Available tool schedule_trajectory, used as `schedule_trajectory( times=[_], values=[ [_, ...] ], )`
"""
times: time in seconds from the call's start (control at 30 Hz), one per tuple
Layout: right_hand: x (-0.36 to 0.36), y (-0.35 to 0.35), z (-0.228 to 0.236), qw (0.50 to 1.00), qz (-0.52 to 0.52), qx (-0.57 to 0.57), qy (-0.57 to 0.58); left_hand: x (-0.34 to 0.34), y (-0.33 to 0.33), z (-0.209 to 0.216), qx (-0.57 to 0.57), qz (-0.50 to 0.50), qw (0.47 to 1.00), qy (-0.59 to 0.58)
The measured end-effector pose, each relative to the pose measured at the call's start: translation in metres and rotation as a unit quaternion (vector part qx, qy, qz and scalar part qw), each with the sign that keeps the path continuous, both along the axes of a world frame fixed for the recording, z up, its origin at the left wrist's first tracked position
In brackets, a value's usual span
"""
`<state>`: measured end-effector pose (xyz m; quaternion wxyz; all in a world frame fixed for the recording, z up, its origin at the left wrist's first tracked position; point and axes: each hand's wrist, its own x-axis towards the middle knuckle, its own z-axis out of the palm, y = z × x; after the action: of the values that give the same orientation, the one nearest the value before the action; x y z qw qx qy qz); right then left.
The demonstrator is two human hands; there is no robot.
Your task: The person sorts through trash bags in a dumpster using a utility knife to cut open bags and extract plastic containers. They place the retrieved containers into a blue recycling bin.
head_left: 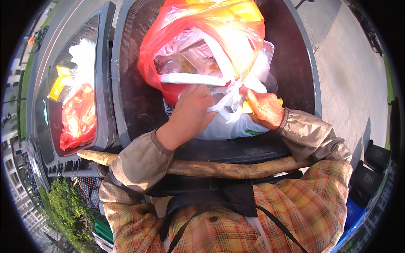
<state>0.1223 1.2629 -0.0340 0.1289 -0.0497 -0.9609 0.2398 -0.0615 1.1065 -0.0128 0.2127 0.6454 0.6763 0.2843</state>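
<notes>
Inside a dark wheelie bin (310,55), a knotted white plastic bag (228,131) lies against an open red-orange plastic bag (149,63). The red-orange bag shows used food trays (192,59) and crumpled wrapping in its mouth. My left hand (192,110) is closed with curled fingers at the white bag's tied ends, left of the knot (233,89). On the knot's other side, my right hand (265,109) pinches the white plastic. A yellow piece (247,107) shows beside its fingers and past its back edge; its kind is hidden.
A crooked wooden stick (223,169) lies across the bin's near side, beneath my forearms. To the left stands another open bin (105,84) holding a red bag (79,116) and yellow-and-white packaging (61,84). Clear plastic containers (268,55) sit right of the bags. Black bins (366,179) stand at the lower right.
</notes>
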Motion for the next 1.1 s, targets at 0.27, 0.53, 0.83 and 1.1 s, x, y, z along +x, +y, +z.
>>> schedule_trajectory(
  times=[0.27, 0.53, 0.83, 1.1],
  values=[
    [-0.003, 0.017, -0.021, 0.982, -0.112, -0.076, -0.129, -0.004, -0.004, -0.018, -0.232, -0.058, 0.964, -0.12],
    [-0.002, 0.01, -0.022, 0.993, 0.005, 0.024, -0.116, -0.007, -0.002, -0.029, -0.056, 0.067, 0.993, -0.073],
    [-0.001, 0.013, -0.024, 0.989, -0.058, -0.059, -0.124, -0.007, 0.0, -0.029, -0.087, 0.052, 0.995, -0.022],
    [-0.004, 0.004, -0.029, 0.98, -0.124, -0.1, -0.116, -0.016, 0.008, -0.044, -0.243, -0.011, 0.946, -0.213]
  ],
)
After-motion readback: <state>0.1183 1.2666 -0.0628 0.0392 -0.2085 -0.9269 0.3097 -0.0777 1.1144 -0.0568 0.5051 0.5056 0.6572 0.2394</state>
